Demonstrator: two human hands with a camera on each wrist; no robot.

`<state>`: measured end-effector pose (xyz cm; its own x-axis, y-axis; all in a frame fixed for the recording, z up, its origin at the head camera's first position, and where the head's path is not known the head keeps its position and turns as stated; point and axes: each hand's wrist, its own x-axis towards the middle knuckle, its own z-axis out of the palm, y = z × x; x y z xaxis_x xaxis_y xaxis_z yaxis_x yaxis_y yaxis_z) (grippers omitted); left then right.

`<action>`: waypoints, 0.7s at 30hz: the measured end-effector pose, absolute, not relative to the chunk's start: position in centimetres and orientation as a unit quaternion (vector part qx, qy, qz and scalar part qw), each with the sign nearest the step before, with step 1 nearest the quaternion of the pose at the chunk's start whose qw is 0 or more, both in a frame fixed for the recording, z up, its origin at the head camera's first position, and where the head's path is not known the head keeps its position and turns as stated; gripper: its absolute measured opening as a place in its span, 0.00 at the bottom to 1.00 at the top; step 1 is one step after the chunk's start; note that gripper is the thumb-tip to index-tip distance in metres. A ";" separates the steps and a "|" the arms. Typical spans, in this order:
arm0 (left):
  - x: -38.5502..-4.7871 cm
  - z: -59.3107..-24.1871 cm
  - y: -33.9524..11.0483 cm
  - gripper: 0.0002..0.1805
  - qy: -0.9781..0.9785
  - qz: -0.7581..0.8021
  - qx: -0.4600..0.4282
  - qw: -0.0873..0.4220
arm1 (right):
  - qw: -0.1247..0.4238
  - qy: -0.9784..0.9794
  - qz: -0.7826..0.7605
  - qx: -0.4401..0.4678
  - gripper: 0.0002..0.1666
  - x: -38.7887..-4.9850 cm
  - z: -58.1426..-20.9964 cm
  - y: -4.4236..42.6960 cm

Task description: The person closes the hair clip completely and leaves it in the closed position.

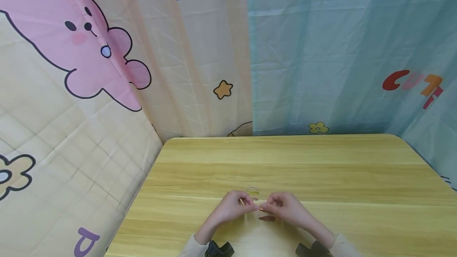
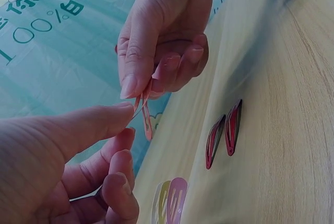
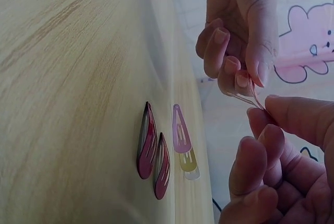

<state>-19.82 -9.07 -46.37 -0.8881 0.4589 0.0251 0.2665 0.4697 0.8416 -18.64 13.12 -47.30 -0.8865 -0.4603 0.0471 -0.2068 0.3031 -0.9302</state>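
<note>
Over the table, my left hand (image 1: 236,207) and right hand (image 1: 285,208) meet fingertip to fingertip. Between them they pinch a small coral snap hair clip (image 2: 147,125), each with thumb and finger. Its thin parts stand apart in the left wrist view; the fingertips hide some of it. Two dark red hair clips (image 3: 147,148) lie side by side on the table below my right hand. Just beyond the hands lie a pink hair clip (image 3: 181,130), a yellow hair clip (image 3: 188,162) and a whitish hair clip (image 3: 192,174), close together in a row.
The wooden table (image 1: 321,173) extends around the hands. Printed curtains (image 1: 200,50) hang behind it and along its left side. Dark wrist-worn devices (image 1: 219,249) sit at both cuffs.
</note>
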 end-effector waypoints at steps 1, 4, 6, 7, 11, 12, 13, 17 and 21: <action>-19.8 -46.4 -9.1 0.11 0.851 0.470 0.212 0.103 | 0.115 0.797 -0.556 -0.207 0.16 -18.7 -47.3 13.1; -19.8 -46.4 -9.1 0.11 0.850 0.473 0.206 0.107 | 0.118 0.793 -0.563 -0.201 0.15 -18.7 -47.4 13.1; -19.8 -46.4 -9.1 0.11 0.848 0.476 0.203 0.110 | 0.120 0.791 -0.566 -0.198 0.15 -18.7 -47.5 13.1; -19.8 -46.4 -9.1 0.11 0.848 0.478 0.202 0.112 | 0.120 0.790 -0.568 -0.198 0.15 -18.8 -47.5 13.1; -19.9 -46.3 -9.0 0.11 0.848 0.477 0.201 0.115 | 0.125 0.784 -0.575 -0.198 0.14 -18.9 -47.7 13.2; -19.9 -46.3 -9.0 0.11 0.848 0.476 0.201 0.116 | 0.127 0.782 -0.577 -0.200 0.14 -18.9 -47.7 13.2; -19.9 -46.3 -9.0 0.11 0.848 0.476 0.202 0.117 | 0.128 0.777 -0.582 -0.201 0.14 -18.9 -47.7 13.2; -19.9 -46.3 -9.0 0.12 0.847 0.477 0.202 0.119 | 0.140 0.753 -0.609 -0.208 0.13 -19.0 -47.6 13.2; -19.9 -46.3 -8.9 0.11 0.848 0.475 0.204 0.115 | 0.158 0.722 -0.640 -0.209 0.14 -18.9 -47.4 13.2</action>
